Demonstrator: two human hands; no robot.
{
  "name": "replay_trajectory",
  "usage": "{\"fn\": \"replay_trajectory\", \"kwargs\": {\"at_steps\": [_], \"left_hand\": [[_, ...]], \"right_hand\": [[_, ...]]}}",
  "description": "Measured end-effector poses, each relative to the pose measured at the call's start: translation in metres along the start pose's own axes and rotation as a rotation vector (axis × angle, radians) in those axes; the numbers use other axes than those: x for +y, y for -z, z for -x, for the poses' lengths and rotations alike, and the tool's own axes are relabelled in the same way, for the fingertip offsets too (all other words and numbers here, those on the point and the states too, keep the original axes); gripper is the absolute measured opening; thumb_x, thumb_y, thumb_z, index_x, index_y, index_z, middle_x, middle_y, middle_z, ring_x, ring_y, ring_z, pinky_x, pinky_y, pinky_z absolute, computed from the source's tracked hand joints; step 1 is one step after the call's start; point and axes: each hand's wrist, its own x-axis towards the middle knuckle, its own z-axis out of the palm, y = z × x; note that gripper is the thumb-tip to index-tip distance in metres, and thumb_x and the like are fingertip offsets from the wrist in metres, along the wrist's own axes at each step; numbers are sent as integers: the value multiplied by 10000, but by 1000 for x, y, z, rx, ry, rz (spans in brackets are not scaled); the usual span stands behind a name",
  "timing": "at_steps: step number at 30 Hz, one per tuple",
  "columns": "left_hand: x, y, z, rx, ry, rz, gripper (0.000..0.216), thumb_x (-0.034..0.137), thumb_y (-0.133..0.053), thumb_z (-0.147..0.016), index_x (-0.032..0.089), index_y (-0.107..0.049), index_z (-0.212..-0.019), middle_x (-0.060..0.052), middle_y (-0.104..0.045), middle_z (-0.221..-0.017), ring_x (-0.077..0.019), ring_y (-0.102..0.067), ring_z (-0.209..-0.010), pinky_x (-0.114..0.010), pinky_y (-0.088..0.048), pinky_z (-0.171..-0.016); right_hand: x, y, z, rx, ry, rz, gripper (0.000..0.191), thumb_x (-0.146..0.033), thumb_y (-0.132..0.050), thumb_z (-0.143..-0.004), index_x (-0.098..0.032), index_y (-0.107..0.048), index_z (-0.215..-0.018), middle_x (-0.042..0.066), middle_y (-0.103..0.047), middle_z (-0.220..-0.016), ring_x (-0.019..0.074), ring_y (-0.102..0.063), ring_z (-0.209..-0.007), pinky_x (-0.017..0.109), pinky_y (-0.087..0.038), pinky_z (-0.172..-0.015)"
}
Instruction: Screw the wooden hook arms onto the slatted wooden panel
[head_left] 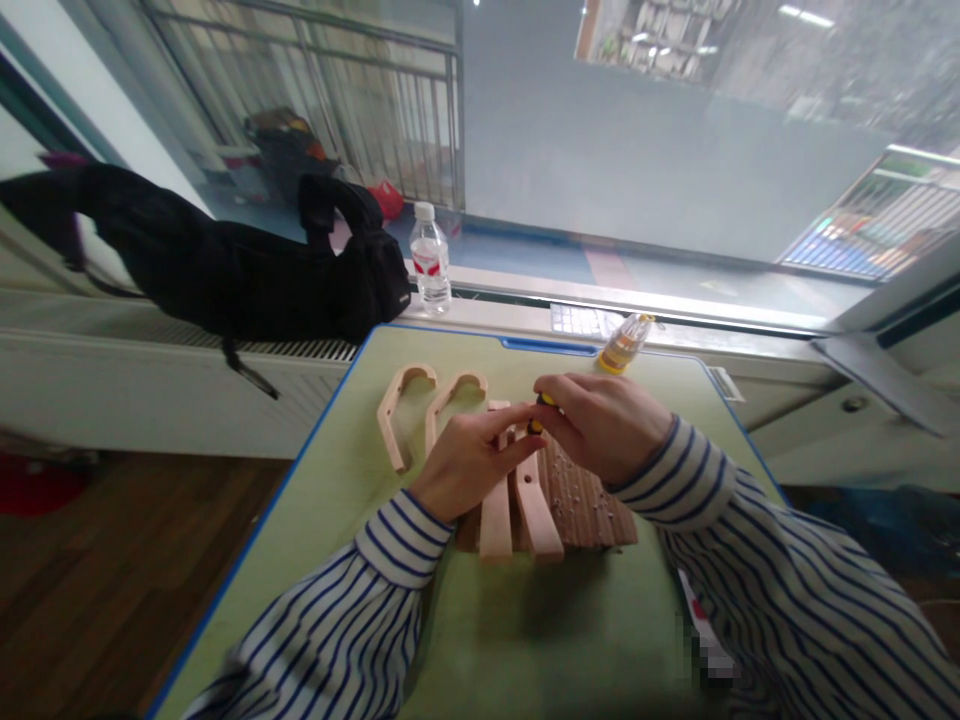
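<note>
My right hand (604, 425) is closed round a small tool with a yellow-and-black handle (541, 405), held upright over a stack of wooden parts. My left hand (469, 460) pinches at the tool's lower end, fingertips meeting the right hand's. Under both hands lie two pale wooden bars (517, 510) with holes, resting on a brown wooden board (589, 500) dotted with small pegs or screws. Two curved, hook-shaped wooden pieces (416, 405) lie on the green table (337, 500) just left of the hands.
A small yellow bottle (626, 345) lies at the table's far edge. On the windowsill behind stand a clear water bottle (431, 262) and a black bag (225, 260). The table's blue left edge drops to a wooden floor (112, 580).
</note>
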Motion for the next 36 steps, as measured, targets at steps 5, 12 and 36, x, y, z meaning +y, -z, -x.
{"fn": "replay_trajectory", "kwargs": {"at_steps": [5,12,36], "left_hand": [[1,-3,0,52,-9,11,213,305,-576,-853,227,-674,-1025,28,-657,-716,-80,-525,-569,-189,-409,-552],[1,-2,-1,48,-19,12,189,304,-580,-850,201,-684,-969,10,-679,-745,-92,-563,-603,-195,-436,-567],[-3,0,-3,-85,-41,127,251,250,-514,-894,204,-647,-1101,-8,-690,-812,-104,-591,-673,-195,-455,-601]], "right_hand": [[0,4,0,-12,-5,-42,347,-360,-352,-914,-129,-549,-1083,99,-655,-950,179,-591,-769,285,-369,-628],[7,6,1,-3,79,-146,356,-315,-392,-896,-162,-516,-1193,104,-625,-1113,188,-588,-929,287,-408,-711],[3,-2,4,13,-33,-47,314,-347,-359,-918,-142,-565,-1037,77,-658,-891,167,-590,-746,280,-372,-637]]}}
